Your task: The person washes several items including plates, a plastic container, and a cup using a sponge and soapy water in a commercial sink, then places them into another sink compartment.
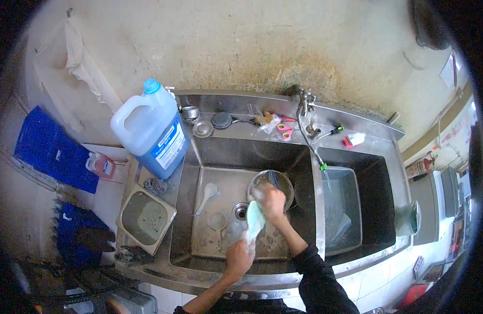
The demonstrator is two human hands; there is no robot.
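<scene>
Over the left basin of a steel sink [186, 235], my left hand [240, 259] grips the lower, foam-covered end of a pale green, paddle-like utensil [256, 218]. My right hand [272, 201] is curled at the utensil's upper end, around a whitish, soapy thing [258, 194] that is too blurred to name. Behind that hand stands a round bowl [289, 186] with a blue-handled item [273, 178] in it. A white rice paddle [210, 191] and a small round cup or scoop [217, 221] lie on the basin floor beside the drain [240, 212].
Water runs from the faucet hose [310, 145] into a water-filled plastic tub [343, 235] in the right basin. A big detergent jug [155, 129] and a steel pan [147, 219] stand left. Pink-handled scissors [285, 131] and a brush [354, 139] lie on the back ledge.
</scene>
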